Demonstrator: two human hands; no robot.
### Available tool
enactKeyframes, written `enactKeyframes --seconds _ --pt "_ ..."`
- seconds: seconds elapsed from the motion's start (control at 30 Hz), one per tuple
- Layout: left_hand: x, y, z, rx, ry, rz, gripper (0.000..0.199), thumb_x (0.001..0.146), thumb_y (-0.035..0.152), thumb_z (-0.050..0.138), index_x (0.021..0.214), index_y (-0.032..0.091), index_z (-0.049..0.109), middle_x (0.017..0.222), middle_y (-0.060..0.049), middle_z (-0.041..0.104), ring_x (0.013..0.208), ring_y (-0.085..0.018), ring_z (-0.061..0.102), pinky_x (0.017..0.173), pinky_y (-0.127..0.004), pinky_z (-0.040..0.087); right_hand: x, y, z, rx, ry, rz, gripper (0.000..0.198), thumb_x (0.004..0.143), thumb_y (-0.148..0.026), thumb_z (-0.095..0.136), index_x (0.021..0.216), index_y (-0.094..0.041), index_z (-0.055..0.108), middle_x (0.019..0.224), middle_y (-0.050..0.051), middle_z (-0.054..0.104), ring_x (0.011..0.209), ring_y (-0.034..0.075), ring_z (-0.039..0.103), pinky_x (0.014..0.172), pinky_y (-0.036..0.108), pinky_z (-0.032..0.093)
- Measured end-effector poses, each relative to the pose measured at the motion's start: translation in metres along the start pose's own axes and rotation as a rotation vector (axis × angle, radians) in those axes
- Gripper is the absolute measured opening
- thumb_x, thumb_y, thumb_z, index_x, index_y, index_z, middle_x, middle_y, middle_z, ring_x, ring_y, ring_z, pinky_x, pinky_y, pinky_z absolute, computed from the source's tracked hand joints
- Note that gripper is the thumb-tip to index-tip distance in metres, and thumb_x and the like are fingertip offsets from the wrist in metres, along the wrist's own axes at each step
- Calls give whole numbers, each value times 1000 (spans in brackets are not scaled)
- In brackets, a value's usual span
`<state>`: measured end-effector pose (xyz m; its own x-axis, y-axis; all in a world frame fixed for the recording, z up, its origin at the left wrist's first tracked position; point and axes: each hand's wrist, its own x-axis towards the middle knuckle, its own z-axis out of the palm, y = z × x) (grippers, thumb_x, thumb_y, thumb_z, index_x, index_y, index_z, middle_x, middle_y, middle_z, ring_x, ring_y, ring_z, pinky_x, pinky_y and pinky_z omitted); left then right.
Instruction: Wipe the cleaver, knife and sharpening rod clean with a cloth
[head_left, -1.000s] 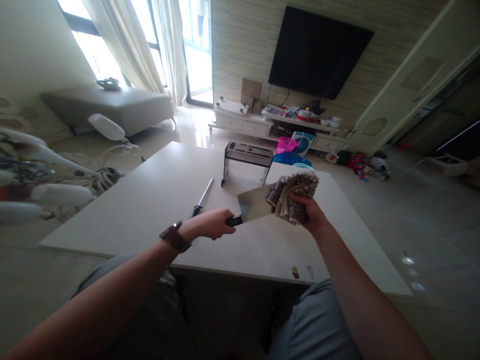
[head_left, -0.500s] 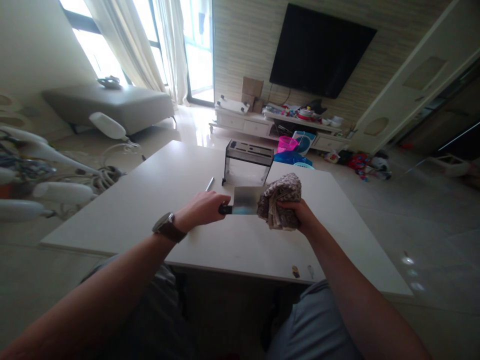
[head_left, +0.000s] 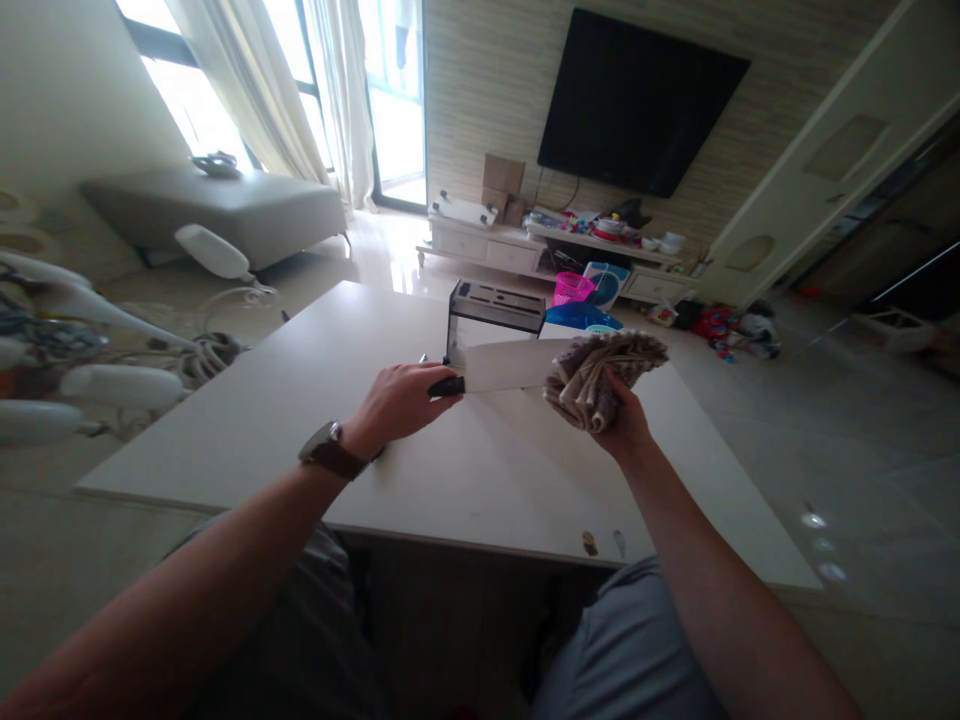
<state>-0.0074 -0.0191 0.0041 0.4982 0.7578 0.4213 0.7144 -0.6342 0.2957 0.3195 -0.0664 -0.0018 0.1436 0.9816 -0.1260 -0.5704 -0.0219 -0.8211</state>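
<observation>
My left hand (head_left: 401, 398) is closed round the black handle of a cleaver (head_left: 499, 365), held above the white table (head_left: 465, 490) with its broad blade pointing right. A bunched grey-brown cloth (head_left: 592, 385) is gripped in my right hand (head_left: 624, 415), and it covers the blade's far end. Behind the blade stands a knife block (head_left: 496, 305) with a dark slotted top and clear sides, partly hidden by the cleaver. Just beyond my left hand, the tip of a thin metal object shows; the rest of it is hidden.
Two small items, one a yellow-and-black piece (head_left: 589, 543), lie by the table's near edge. Past the far edge are a pink basket (head_left: 572, 289) and blue plastic things. A white lamp-like fixture (head_left: 124, 383) stands left of the table.
The cloth has moved right along the blade to its end, uncovering more of it. The cleaver has risen slightly and its blade now looks pale. My left hand hides more of the thin metal object.
</observation>
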Motion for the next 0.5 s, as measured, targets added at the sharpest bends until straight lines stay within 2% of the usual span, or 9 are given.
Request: enactKeyframes --seconds 0.1,0.2,0.3,0.37,0.5 --pt "1 1 -2 -217 40 -95 33 92 48 60 89 17 74 77 -4 71 66 -15 59 62 -26 37 -3 -3 0 45 -88 -77 45 72 -50 79 111 -28 72 119 3 78 116 32 70 100 60 55" --pt "2 6 -3 -635 32 -209 36 93 47 56 83 14 70 65 -2 65 56 -12 54 56 -24 39 -3 -1 1 57 -106 -111 48 69 -52 81 110 -28 72 121 5 77 121 32 67 102 59 54" --pt "1 14 -1 -1027 -6 -294 38 91 49 56 85 13 67 59 0 60 49 -12 52 47 -23 38 -3 3 2 52 -67 -125 45 67 -50 83 104 -27 72 117 4 77 123 30 66 103 58 53" --pt "0 19 2 -1166 -27 -330 41 90 53 57 83 13 65 56 0 58 44 -11 50 43 -22 36 -3 6 1 37 -50 -114 43 67 -49 83 102 -27 72 115 4 78 122 30 66 103 58 53" --pt "-3 25 14 -1288 -77 -356 44 88 56 60 81 13 63 52 1 57 40 -9 48 39 -20 34 -1 17 -3 -7 -59 -67 43 64 -47 86 99 -26 72 106 4 80 117 30 69 106 57 51"
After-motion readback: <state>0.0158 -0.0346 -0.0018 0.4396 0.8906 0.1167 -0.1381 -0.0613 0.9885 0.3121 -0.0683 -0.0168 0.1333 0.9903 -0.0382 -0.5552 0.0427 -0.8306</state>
